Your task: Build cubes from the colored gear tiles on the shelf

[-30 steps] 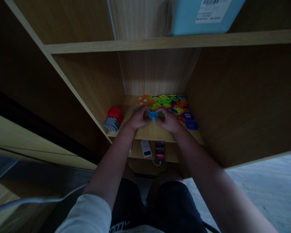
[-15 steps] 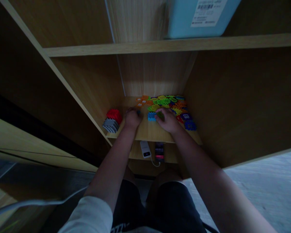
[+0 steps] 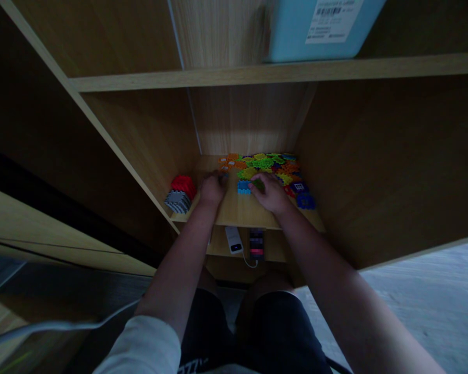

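On the shelf board, a light blue block with toothed edges (image 3: 244, 187) stands near the middle, apparently made of interlocking plastic tiles. My right hand (image 3: 271, 193) holds it at its right side, thumb against the edge and the other fingers curled behind. To the left, my left hand (image 3: 212, 188) is closed, fingers curled inward. A small bit of a blue plastic piece (image 3: 225, 175) shows at its fingertips; most of that piece is hidden. Just beyond both hands lie several orange tiles (image 3: 231, 163) and a spread of green, yellow and other coloured tiles (image 3: 263, 163).
A red block (image 3: 183, 185) and a grey toothed block (image 3: 178, 201) stand by the left wall. Dark blue tiles (image 3: 305, 201) lie at the right. Below are a white power bank (image 3: 234, 239) and a cabled phone (image 3: 256, 244). A light blue bin (image 3: 320, 36) sits above.
My left hand has shifted slightly left, and the blue piece at its fingertips now shows a little farther back. My right hand and the light blue block have hardly moved.
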Demonstrator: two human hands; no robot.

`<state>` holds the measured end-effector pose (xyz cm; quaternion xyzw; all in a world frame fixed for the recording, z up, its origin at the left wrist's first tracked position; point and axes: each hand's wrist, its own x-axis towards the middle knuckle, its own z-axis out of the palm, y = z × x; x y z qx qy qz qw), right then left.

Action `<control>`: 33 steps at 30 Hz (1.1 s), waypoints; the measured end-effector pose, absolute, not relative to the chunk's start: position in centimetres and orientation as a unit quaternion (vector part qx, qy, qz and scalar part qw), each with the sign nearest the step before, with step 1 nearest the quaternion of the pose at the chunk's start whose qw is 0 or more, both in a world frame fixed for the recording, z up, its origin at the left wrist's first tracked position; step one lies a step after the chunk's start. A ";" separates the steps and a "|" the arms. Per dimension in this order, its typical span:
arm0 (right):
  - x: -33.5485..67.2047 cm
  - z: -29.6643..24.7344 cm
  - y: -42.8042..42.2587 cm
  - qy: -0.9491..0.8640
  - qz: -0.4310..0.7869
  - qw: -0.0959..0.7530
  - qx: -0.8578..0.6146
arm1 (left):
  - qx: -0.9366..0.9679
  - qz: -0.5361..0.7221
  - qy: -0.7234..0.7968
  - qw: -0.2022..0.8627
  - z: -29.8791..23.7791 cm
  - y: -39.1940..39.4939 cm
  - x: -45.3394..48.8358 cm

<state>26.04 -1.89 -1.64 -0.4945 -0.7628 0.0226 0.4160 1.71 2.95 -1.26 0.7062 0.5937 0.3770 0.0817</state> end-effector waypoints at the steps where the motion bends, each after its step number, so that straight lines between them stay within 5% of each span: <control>1: 26.0 -1.6 -1.9 -0.764 0.022 0.420 -0.489 | 0.713 0.405 0.565 0.093 -1.1 2.8 1.7; 11: 25.6 0.0 -3.0 -0.780 0.009 0.422 -0.462 | 0.834 0.446 0.318 0.057 0.6 0.2 3.7; 33: 25.5 -0.5 -2.4 -0.776 0.005 0.427 -0.465 | 0.849 0.416 0.326 -0.017 0.5 0.1 4.1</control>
